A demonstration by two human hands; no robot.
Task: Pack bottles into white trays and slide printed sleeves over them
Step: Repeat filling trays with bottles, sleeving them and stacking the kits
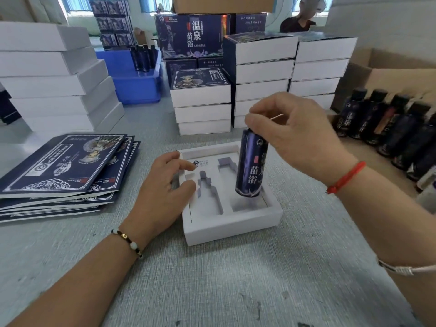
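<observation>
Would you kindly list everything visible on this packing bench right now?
white tray: one, white, centre, both slots empty
bottle: one, dark blue, upright over the tray's right slot
flat sleeves: a stack, navy printed, left
plain boxes: a stack, white, far left
sleeved boxes: several stacks, navy over white, behind
blue bin: one, holding bottles
loose bottles: a row, dark, right, in a carton
left hand: touches the tray's left edge
right hand: pinches the bottle's cap

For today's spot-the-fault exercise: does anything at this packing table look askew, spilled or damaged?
Nothing looks spilled or damaged. The flat sleeves on the left lie in a fanned, uneven pile. The bottle held over the tray by the right hand is slightly tilted, not yet seated.
</observation>
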